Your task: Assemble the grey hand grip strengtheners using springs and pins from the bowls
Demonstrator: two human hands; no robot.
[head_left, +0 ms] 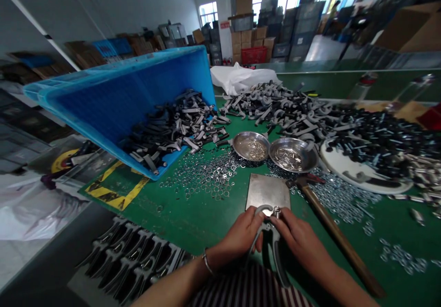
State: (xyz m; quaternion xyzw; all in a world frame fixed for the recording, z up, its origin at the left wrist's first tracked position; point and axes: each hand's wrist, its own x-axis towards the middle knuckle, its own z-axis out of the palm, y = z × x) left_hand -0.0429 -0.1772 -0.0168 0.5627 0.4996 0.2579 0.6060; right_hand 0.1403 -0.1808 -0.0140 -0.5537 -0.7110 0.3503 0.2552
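My left hand (241, 236) and my right hand (299, 238) meet over the near edge of a small steel plate (267, 190) on the green table. Both are closed on a grey metal lever handle (272, 240) whose curved head rests on the plate. My right fingertips pinch a small bolt with a washer (276, 212) at the head of the handle. A hammer (330, 226) with a long wooden shaft lies just right of my right hand.
Two shallow steel dishes (251, 147) (292, 155) of small parts stand beyond the plate, with washers (206, 176) scattered around. A tilted blue crate (117, 100) spills grey handles at left. More handles (285, 107) and black bolts (382, 142) are heaped behind. Finished handles (134, 263) lie at bottom left.
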